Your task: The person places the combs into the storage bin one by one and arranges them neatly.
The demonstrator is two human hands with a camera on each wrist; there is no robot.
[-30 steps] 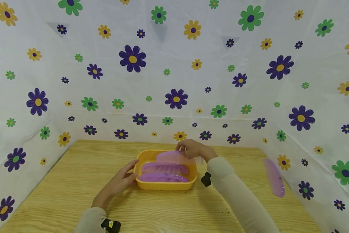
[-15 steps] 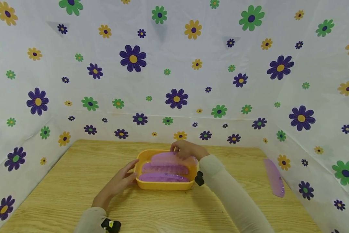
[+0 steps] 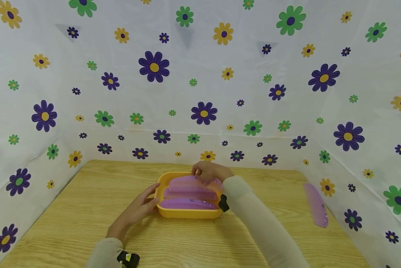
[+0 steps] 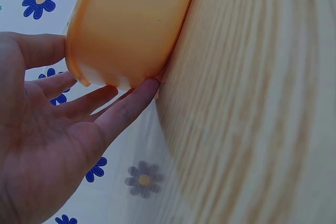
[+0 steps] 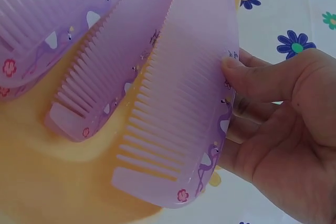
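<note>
A yellow plastic basin stands on the table with several purple combs lying in it. My right hand pinches a translucent purple comb by its spine, between thumb and fingers, at the basin's far side. Beside it lies the middle comb. The near comb is by the basin's front wall; in the right wrist view, a second comb edge shows beneath it. My left hand rests at the basin's left end; its fairly straight fingers touch the outer wall.
Another purple comb lies on the wooden table near its right edge. White sheets printed with flowers hang behind the table and on both sides.
My right hand has moved left and slightly down, bringing the held comb from over the basin's right rim to inside its walls. My left hand stays in place.
</note>
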